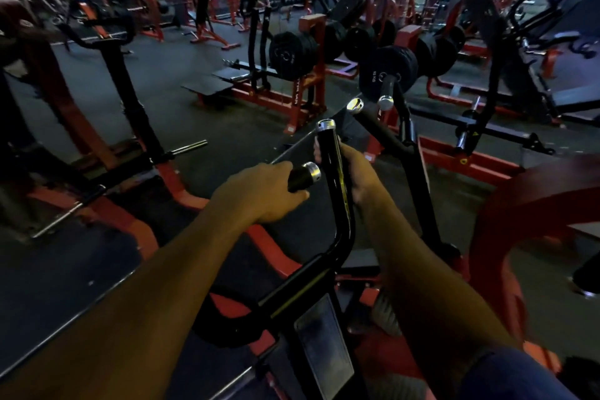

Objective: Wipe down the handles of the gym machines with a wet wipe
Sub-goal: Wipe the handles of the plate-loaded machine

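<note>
A black machine arm rises in front of me and ends in an upright handle [328, 153] with a chrome cap. A shorter side handle [303, 175], also chrome-capped, sticks out to its left. My left hand [259, 195] grips the side handle from the left, fingers curled round it. My right hand [352, 172] wraps round the upright handle from the right; fingertips show on its far side. No wet wipe can be made out in the dim light. A second pair of chrome-capped handles [370, 107] stands just beyond.
A red machine frame [526, 204] curves at my right. Loaded black weight plates [386, 73] and more plates [292, 55] sit on red racks ahead. Another red and black machine [97, 127] stands to the left on dark rubber flooring [181, 75].
</note>
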Demonstrator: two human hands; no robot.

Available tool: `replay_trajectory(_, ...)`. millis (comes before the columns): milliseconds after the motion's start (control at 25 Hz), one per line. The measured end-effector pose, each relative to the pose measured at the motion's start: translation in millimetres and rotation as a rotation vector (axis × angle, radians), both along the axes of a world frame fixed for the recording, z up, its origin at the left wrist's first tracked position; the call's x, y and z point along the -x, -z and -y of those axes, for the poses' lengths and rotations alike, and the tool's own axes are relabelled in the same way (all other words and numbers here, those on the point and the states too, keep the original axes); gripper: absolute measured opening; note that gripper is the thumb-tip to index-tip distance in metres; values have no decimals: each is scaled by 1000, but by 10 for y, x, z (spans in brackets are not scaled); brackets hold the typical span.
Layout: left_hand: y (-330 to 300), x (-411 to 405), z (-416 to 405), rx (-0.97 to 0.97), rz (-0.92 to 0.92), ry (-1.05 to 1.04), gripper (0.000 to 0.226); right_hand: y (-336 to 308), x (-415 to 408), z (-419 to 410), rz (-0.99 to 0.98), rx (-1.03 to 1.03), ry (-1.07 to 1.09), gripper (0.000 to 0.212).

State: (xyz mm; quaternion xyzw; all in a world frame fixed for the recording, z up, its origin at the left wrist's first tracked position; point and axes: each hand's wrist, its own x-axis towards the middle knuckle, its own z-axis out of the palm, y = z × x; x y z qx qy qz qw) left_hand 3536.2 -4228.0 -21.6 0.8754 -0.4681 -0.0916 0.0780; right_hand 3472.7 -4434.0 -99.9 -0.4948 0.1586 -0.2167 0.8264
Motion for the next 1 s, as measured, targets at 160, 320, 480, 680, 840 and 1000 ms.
replay_trajectory(160,7,26,-6,2,42,3,41,172,128,-14,30,-11,-40,26)
replay_trajectory(320,32,-19,21,17,1,7,33,-19,-57,150,45,105,35,35)
replay_trajectory(480,58,-37,16,27,5,7,32,-81,-147,107,61,109,20,27)
replay_trajectory(680,50,-29,4,43,11,12,35,230,39,-51,98,13,-3,37)
replay_trajectory(840,57,-34,7,40,25,1,43,261,35,28,108,35,26,26)
replay_trajectory(1000,56,-31,16,34,34,-7,43,6,-159,168,104,72,73,37)
